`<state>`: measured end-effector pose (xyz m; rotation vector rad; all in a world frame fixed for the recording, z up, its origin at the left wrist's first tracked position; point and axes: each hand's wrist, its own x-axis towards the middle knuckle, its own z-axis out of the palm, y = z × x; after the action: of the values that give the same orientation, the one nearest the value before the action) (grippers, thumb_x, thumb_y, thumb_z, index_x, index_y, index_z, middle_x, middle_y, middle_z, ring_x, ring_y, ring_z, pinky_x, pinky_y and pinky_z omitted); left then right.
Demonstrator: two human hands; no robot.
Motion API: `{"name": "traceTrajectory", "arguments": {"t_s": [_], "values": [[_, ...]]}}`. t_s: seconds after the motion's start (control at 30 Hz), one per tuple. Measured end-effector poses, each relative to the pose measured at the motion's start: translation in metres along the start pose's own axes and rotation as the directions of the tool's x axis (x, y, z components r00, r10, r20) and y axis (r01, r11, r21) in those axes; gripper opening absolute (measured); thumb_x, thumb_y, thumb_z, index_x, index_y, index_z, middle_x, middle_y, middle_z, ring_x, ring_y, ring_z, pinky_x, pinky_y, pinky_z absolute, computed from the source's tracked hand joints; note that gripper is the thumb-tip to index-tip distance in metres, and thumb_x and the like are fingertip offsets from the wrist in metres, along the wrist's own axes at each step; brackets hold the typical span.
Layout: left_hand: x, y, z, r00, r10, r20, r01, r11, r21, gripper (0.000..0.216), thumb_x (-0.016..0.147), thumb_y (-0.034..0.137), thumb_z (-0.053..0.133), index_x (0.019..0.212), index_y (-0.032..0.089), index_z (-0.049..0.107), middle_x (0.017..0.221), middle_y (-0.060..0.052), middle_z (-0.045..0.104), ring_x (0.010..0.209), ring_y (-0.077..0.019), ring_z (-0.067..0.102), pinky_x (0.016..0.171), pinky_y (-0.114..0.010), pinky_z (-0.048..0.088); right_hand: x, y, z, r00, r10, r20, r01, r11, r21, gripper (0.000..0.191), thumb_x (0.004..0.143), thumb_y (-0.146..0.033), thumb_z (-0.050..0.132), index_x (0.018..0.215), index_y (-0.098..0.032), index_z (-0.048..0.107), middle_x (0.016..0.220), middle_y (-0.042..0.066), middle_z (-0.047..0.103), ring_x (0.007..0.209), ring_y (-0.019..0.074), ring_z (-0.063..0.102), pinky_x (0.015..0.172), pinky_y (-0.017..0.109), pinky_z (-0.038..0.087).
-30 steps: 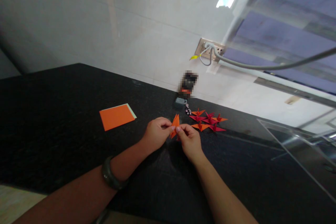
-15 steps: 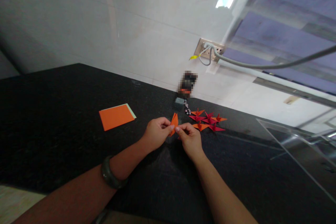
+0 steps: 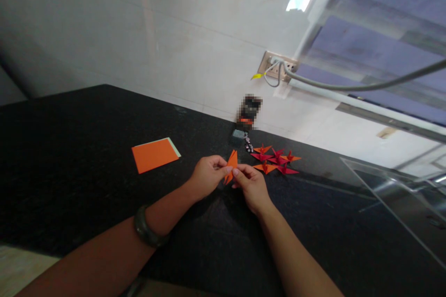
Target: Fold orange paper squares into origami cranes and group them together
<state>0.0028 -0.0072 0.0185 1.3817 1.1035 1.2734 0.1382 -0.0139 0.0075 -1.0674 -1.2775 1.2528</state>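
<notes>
Paper [image 3: 233, 158], folded and orange, over the desk [image 3: 87, 148], left of the paper birds [image 3: 279, 160]. Pinched in left hand [image 3: 209, 174] and right hand [image 3: 253, 188], with each grip nearly closed. Might rip or bend crooked from too hard a tug.

The piece [image 3: 232, 158] at centre is creased matt paper, as are the cranes [image 3: 278, 160] right of it. The sheets [image 3: 155, 155], left, look smooth and matt. The counter [image 3: 87, 148] resembles polished stone, the wall [image 3: 202, 55] glossy tile; the bangle [image 3: 143, 231], lower left, is smooth.
</notes>
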Motion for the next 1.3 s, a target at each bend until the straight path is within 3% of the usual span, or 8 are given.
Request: {"name": "traceTrajectory", "arguments": {"t_s": [0.17, 0.5, 0.7, 0.97, 1.3], "values": [[-0.0008, 0.0024, -0.0004, 1.000, -0.007, -0.017, 0.008, 1.000, 0.025, 0.015, 0.060, 0.026, 0.063, 0.056, 0.014, 0.056, 0.052, 0.002, 0.055, 0.048, -0.0083, 0.048, 0.047, -0.020, 0.037, -0.0001, -0.0007, 0.0000, 0.997, -0.027, -0.069, 0.026, 1.000, -0.012, 0.017, 0.063, -0.030, 0.067, 0.072, -0.015, 0.063, 0.062, -0.003, 0.058, 0.048, 0.0064, 0.046, 0.045, 0.019, 0.040], [-0.0003, -0.0026, 0.0011, 1.000, 0.000, -0.018, 0.001, 0.998, 0.057, 0.016, 0.063, 0.028, 0.061, 0.058, 0.015, 0.055, 0.052, 0.002, 0.055, 0.048, -0.0093, 0.049, 0.046, -0.021, 0.036, -0.0006, -0.0014, 0.0007, 0.981, -0.148, -0.122, 0.120, 0.970, -0.211, 0.016, 0.066, -0.030, 0.063, 0.068, -0.015, 0.063, 0.053, -0.003, 0.054, 0.047, 0.0081, 0.044, 0.046, 0.021, 0.036], [0.0000, -0.0018, 0.0012, 0.998, -0.055, -0.034, 0.056, 0.998, 0.024, 0.016, 0.063, 0.028, 0.061, 0.059, 0.014, 0.054, 0.051, 0.003, 0.053, 0.046, -0.0085, 0.047, 0.046, -0.020, 0.035, -0.0024, -0.0060, 0.0026, 0.991, -0.060, -0.121, 0.045, 0.991, -0.124, 0.020, 0.064, -0.033, 0.065, 0.071, -0.014, 0.064, 0.055, -0.003, 0.056, 0.045, 0.0076, 0.045, 0.045, 0.021, 0.037], [-0.0006, -0.0025, 0.0015, 0.998, -0.061, -0.023, 0.061, 0.998, 0.002, 0.018, 0.063, 0.030, 0.060, 0.060, 0.014, 0.053, 0.051, 0.003, 0.052, 0.046, -0.0086, 0.047, 0.047, -0.021, 0.036, -0.0017, -0.0034, 0.0042, 0.988, -0.044, -0.149, 0.041, 0.999, -0.021, 0.023, 0.064, -0.032, 0.065, 0.077, -0.015, 0.057, 0.054, -0.005, 0.054, 0.043, 0.0071, 0.047, 0.043, 0.020, 0.042], [0.0004, -0.0062, 0.0017, 0.999, -0.028, -0.020, 0.028, 1.000, 0.000, 0.016, 0.063, 0.028, 0.061, 0.060, 0.014, 0.053, 0.054, 0.002, 0.054, 0.049, -0.0090, 0.049, 0.048, -0.021, 0.040, -0.0011, -0.0026, 0.0044, 0.989, -0.074, -0.127, 0.066, 0.996, -0.065, 0.022, 0.063, -0.033, 0.066, 0.071, -0.016, 0.055, 0.055, -0.004, 0.052, 0.044, 0.0067, 0.046, 0.042, 0.019, 0.040]]}}
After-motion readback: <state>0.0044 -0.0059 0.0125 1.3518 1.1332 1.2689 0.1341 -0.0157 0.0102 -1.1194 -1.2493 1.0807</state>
